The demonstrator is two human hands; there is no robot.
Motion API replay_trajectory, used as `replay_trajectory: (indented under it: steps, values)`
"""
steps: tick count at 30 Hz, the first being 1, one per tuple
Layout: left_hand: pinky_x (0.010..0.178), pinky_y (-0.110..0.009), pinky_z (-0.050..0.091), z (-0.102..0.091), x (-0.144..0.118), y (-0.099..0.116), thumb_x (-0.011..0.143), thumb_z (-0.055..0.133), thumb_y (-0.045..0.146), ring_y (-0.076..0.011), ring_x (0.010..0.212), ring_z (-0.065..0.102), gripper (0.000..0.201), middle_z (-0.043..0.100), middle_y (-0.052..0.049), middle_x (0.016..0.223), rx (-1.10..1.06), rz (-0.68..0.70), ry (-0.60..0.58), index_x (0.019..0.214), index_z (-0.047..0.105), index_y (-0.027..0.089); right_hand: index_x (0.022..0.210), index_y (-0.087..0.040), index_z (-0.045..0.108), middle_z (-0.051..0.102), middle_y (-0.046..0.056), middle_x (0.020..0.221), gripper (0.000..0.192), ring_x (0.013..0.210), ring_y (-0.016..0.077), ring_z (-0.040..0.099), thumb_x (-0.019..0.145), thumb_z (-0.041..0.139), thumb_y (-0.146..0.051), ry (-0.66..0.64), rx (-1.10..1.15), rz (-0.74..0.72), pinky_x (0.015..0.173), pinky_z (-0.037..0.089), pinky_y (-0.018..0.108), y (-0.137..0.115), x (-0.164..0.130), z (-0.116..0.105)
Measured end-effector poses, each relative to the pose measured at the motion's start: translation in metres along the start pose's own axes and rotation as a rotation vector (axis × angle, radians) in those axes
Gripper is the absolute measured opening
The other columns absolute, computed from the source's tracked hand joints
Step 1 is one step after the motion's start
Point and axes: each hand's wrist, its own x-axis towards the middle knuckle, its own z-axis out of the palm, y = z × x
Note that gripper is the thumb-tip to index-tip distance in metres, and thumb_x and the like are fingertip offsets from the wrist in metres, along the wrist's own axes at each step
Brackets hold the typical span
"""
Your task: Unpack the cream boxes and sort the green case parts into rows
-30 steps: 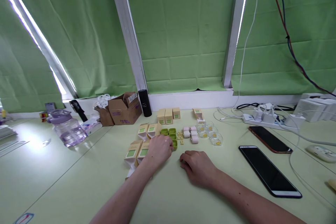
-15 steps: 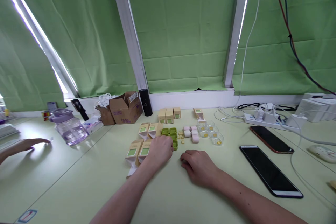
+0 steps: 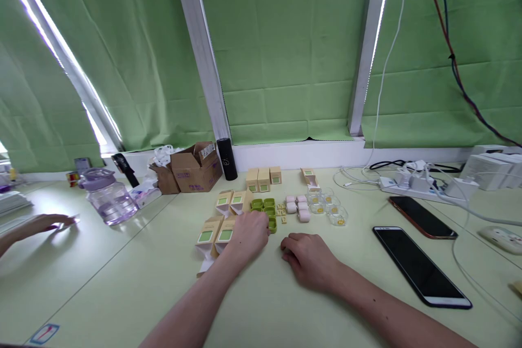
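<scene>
My left hand (image 3: 252, 231) rests on the table as a loose fist, with no held thing showing. It lies against or just beside the green square cups (image 3: 269, 203) and partly covers them. Left of it stand small cardboard boxes (image 3: 210, 229) with green labels, their flaps open. My right hand (image 3: 308, 255) is curled on the table, nothing visible in it. Beyond the hands lie tiny yellowish pieces (image 3: 281, 211), pale pink rounded blocks (image 3: 302, 206) and clear round cases (image 3: 337, 216) with yellow bits inside.
More small boxes (image 3: 263, 178) stand at the back near a black cylinder (image 3: 227, 159) and a brown carton (image 3: 196, 167). A purple jug (image 3: 109, 198) is at left, near another person's hand (image 3: 43, 224). Phones (image 3: 420, 266) and a power strip (image 3: 422, 187) with cables lie right.
Both my hands stay in place. The other person's hand at left has drawn back slightly, its fingers now at something shiny and clear. The view has shifted a little.
</scene>
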Motion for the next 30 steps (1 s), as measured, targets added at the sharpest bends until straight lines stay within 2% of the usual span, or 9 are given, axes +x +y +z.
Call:
replay_trajectory:
  steps: [13,18,21,25,30]
  values:
    - [0.067,-0.035,0.044,0.001,0.0,-0.001,0.083,0.064,0.023,-0.0305,0.082,0.071,0.012,0.076,-0.014,0.083,-0.011,-0.029,-0.001,0.079,0.075,0.019,0.103,-0.023,0.066,0.073,0.004,0.101,0.016,0.091,0.0199,0.068,0.096,0.051,-0.023,-0.007,0.001,0.007,0.066,0.033,0.029,0.0,-0.001,-0.001]
    - [0.065,-0.032,0.041,-0.01,0.0,0.001,0.083,0.068,0.025,-0.0291,0.084,0.072,0.007,0.077,-0.011,0.085,-0.042,-0.055,0.022,0.086,0.074,0.021,0.102,-0.023,0.065,0.073,0.004,0.1,0.016,0.089,0.0198,0.067,0.096,0.05,-0.024,0.012,0.001,-0.003,0.065,0.032,0.029,0.001,0.0,0.0]
    - [0.062,-0.031,0.037,-0.022,0.0,-0.003,0.091,0.061,0.028,-0.025,0.077,0.071,0.012,0.077,-0.006,0.082,-0.105,-0.115,0.155,0.088,0.072,0.023,0.103,-0.022,0.065,0.073,0.004,0.1,0.016,0.088,0.0196,0.067,0.096,0.051,-0.023,0.009,0.002,-0.007,0.065,0.031,0.029,0.002,-0.001,0.001]
    - [0.064,-0.031,0.037,-0.035,0.003,-0.015,0.098,0.051,0.031,-0.0213,0.075,0.068,0.02,0.075,-0.003,0.083,-0.211,-0.165,0.485,0.092,0.069,0.024,0.101,-0.022,0.064,0.072,0.004,0.099,0.014,0.088,0.0194,0.066,0.096,0.052,-0.023,0.003,0.001,-0.007,0.064,0.03,0.029,0.003,-0.001,0.002]
    - [0.07,-0.03,0.042,-0.041,0.008,-0.021,0.099,0.05,0.029,-0.0182,0.072,0.063,0.017,0.071,-0.001,0.079,-0.365,-0.072,0.65,0.092,0.064,0.023,0.101,-0.022,0.063,0.072,0.004,0.098,0.012,0.088,0.0195,0.066,0.095,0.052,-0.023,0.028,0.004,-0.027,0.064,0.029,0.029,0.005,-0.001,0.004]
